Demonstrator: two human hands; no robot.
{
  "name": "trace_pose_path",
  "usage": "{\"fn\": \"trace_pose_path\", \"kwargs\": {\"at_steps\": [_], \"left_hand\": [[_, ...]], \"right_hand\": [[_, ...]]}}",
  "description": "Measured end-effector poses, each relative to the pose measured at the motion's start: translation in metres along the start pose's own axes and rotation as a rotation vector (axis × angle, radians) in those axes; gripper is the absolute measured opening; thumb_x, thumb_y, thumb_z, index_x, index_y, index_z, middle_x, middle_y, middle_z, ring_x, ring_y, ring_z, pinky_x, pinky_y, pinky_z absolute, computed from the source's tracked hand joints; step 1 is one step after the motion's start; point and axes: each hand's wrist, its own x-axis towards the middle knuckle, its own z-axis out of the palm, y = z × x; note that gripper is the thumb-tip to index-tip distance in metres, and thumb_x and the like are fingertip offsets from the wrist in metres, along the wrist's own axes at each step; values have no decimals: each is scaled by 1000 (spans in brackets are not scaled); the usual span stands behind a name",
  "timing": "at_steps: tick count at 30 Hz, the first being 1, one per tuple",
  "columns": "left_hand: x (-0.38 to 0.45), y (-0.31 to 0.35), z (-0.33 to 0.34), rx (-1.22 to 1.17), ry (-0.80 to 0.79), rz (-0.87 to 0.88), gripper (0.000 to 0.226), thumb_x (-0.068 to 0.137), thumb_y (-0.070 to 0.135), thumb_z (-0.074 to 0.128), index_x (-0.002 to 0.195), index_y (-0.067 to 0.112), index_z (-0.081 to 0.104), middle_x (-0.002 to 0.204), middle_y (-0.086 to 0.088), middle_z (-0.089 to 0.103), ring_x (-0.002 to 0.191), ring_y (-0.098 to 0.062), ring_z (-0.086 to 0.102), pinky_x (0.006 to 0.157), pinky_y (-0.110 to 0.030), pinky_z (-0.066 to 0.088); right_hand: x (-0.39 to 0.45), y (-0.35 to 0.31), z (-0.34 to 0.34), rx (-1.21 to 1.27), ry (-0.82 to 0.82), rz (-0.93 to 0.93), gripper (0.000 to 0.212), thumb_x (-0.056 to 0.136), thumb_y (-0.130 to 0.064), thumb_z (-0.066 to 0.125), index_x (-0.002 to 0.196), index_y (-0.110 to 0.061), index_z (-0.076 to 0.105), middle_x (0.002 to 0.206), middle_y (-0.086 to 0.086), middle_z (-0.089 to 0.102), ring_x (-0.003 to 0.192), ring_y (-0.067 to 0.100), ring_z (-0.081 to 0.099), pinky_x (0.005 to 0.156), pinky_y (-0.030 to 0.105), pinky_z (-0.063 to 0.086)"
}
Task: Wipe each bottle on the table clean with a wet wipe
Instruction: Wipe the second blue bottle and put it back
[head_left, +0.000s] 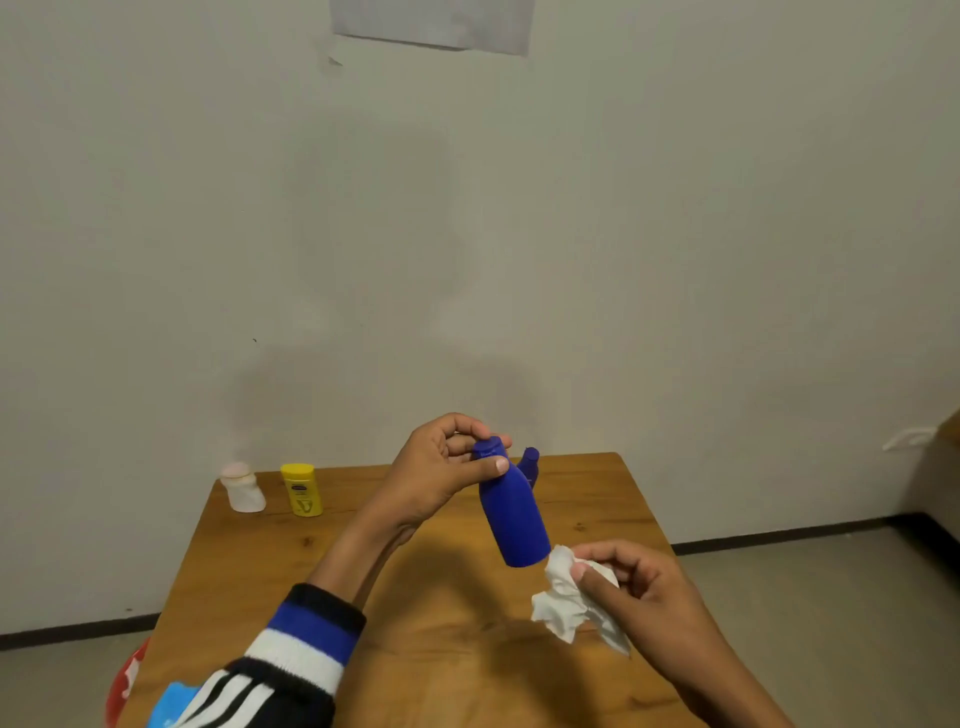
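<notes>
Holding the matte blue plastic bottle (514, 512) by its neck above the wooden table (426, 649), left hand (434, 475) tilts its base down-right, just beside the crumpled white wet wipe (569, 597) pinched in the right hand (631, 587).

Single view only, head-worn wide-angle camera. Looks forward and slightly down from near edge of wooden table (249, 597). Hands close to lens in lower centre: left hand (436, 473), right hand (639, 582). Pale wall (675, 234) fills upper two thirds, facing camera square-on. Floor strips visible either side of table. Edges bow, probably lens distortion. No second view to overlap
</notes>
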Motion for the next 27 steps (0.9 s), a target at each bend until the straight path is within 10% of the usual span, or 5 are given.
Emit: {"fn": "trace_pose_path", "kwargs": {"at_steps": [11, 27], "left_hand": [[89, -43, 92, 531, -43, 21, 36, 75, 17, 83, 103, 29, 64, 103, 7, 71, 94, -13, 68, 69, -23, 59], [268, -166, 193, 1034, 22, -122, 30, 74, -2, 73, 97, 15, 65, 95, -1, 66, 84, -18, 63, 69, -25, 51]], "right_hand": [[5, 62, -74, 28, 55, 132, 8, 85, -12, 75, 83, -18, 81, 79, 4, 79, 79, 20, 75, 72, 27, 57], [77, 142, -237, -90, -35, 156, 12, 82, -23, 78, 78, -34, 82, 78, -10, 78, 76, 4, 73, 68, 16, 55]]}}
